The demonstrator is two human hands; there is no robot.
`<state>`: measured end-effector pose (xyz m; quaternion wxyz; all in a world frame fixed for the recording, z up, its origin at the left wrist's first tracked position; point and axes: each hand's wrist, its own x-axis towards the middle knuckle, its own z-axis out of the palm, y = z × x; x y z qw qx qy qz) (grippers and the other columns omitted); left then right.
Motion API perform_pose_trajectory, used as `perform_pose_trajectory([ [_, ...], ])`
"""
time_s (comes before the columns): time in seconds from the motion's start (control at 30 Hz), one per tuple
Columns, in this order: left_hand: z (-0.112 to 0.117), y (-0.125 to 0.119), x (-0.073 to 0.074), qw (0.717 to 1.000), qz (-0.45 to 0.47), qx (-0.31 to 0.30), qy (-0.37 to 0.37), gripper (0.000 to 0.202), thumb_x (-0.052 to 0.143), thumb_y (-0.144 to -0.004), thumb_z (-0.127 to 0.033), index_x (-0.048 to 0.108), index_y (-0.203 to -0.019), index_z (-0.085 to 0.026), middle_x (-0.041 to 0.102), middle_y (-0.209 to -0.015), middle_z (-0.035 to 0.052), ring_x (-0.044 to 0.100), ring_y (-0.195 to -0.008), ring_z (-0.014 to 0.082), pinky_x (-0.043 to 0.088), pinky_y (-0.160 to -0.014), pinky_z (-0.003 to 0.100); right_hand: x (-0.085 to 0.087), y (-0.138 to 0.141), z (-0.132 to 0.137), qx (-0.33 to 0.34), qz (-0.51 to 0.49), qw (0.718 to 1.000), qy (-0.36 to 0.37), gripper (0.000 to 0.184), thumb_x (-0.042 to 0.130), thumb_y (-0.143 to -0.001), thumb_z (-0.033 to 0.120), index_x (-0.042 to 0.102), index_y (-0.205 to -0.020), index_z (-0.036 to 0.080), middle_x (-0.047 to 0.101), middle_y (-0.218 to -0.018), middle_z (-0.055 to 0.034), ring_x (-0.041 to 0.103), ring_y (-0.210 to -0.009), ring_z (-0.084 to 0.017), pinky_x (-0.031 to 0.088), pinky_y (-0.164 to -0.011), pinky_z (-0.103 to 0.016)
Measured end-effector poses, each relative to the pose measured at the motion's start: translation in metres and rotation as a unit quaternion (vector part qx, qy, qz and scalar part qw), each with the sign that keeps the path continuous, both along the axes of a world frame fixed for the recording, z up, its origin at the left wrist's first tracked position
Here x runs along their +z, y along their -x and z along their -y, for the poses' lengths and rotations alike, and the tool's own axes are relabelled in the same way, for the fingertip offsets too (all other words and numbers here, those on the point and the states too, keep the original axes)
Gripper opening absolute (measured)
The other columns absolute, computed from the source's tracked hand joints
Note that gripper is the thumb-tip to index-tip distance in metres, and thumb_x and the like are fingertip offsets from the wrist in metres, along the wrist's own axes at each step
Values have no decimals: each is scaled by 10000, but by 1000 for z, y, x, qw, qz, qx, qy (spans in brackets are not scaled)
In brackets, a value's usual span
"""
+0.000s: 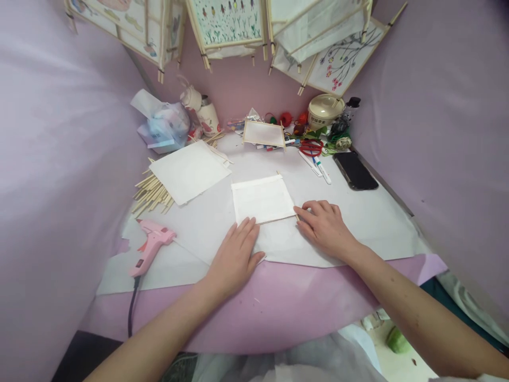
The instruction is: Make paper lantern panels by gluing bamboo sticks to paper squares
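Observation:
A small white paper panel (262, 199) with thin wooden sticks along its edges lies on the white table cover. My left hand (234, 257) rests flat, palm down, with its fingertips at the panel's near left corner and its thumb apart. At the near right corner, my right hand (324, 228) has curled fingers, with index finger and thumb on either side of a protruding stick end (297, 216). Left of my left hand, a pink hot glue gun (151, 246) lies on its side with a glue stick in its back end.
White paper sheets (191, 172) overlap a pile of wooden sticks (153, 193). Toward the back are a small wooden frame (264, 133), red-handled scissors (311, 147), markers (321, 170), a phone (355, 171) and a lidded tub (326, 110). Painted paper lanterns (230, 24) hang above.

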<state>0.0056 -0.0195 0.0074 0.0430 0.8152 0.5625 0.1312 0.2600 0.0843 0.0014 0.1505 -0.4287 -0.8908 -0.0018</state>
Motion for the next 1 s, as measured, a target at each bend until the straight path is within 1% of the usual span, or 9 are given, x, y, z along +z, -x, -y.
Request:
perform_pose_trajectory([
  [0.1, -4, -10, 6, 1000, -8, -15, 10, 549, 508, -960, -362, 402, -1431, -101, 386, -1537, 194, 298, -1458, 300, 282, -1179, 526, 5, 9, 3, 15, -15, 1000, -7, 395, 446, -971, 349, 551, -1319, 194, 557, -1332, -139, 489, -1176, -290, 366, -946, -467],
  [0.2, -11, -24, 10, 999, -19, -23, 26, 638, 546, -939, -413, 375, -1447, -67, 326, -1563, 211, 239, -1477, 315, 265, -1188, 517, 6, 25, 12, 68, -25, 997, -13, 470, 440, -976, 337, 462, -1401, 139, 556, -1350, -155, 483, -1219, -279, 358, -991, -454],
  [0.27, -15, -30, 8, 999, -24, -19, 44, 683, 546, -936, -445, 344, -1468, -68, 312, -1570, 207, 225, -1480, 318, 269, -1186, 518, 4, 34, 17, 101, -23, 995, -6, 448, 443, -972, 317, 486, -1378, 132, 578, -1321, -147, 502, -1193, -273, 366, -999, -447],
  [0.33, -16, -33, 4, 997, -30, -17, 62, 698, 538, -936, -469, 331, -1478, -82, 303, -1576, 199, 222, -1481, 316, 271, -1185, 522, 0, 39, 20, 114, -24, 993, 6, 415, 451, -966, 297, 522, -1342, 136, 593, -1288, -137, 517, -1163, -269, 382, -999, -441],
  [0.53, -14, -30, -3, 995, -44, -29, 80, 718, 565, -921, -473, 327, -1487, -99, 262, -1590, 195, 184, -1488, 322, 267, -1190, 518, -8, 39, 21, 118, -38, 992, 14, 426, 480, -957, 294, 524, -1348, 133, 613, -1234, -134, 523, -1138, -274, 423, -1012, -453],
  [0.7, -15, -31, 0, 994, -44, -27, 96, 732, 601, -905, -448, 339, -1484, -85, 265, -1585, 209, 183, -1483, 346, 264, -1187, 534, -10, 40, 21, 116, -44, 992, 11, 424, 488, -947, 279, 529, -1350, 150, 620, -1229, -128, 543, -1104, -273, 449, -996, -460],
  [0.8, -15, -31, 4, 994, -38, -28, 101, 735, 603, -905, -441, 328, -1491, -93, 234, -1593, 219, 172, -1485, 351, 265, -1182, 537, -11, 37, 22, 118, -59, 991, 6, 429, 492, -945, 281, 523, -1352, 150, 611, -1251, -128, 546, -1116, -275, 443, -1011, -467],
  [0.9, -11, -28, 7, 996, -27, -15, 82, 730, 591, -905, -465, 348, -1479, -85, 178, -1607, 231, 119, -1494, 357, 286, -1175, 512, -13, 32, 22, 109, -94, 990, -13, 429, 479, -954, 287, 516, -1352, 131, 594, -1284, -146, 534, -1166, -278, 437, -1028, -465],
  [1.0, -3, -22, 9, 998, -34, 8, 49, 729, 560, -910, -505, 364, -1469, -79, 211, -1600, 231, 133, -1495, 350, 245, -1190, 518, -16, 25, 23, 86, -113, 989, -38, 400, 460, -965, 291, 548, -1316, 121, 610, -1272, -153, 544, -1168, -283, 453, -1014, -464],
])
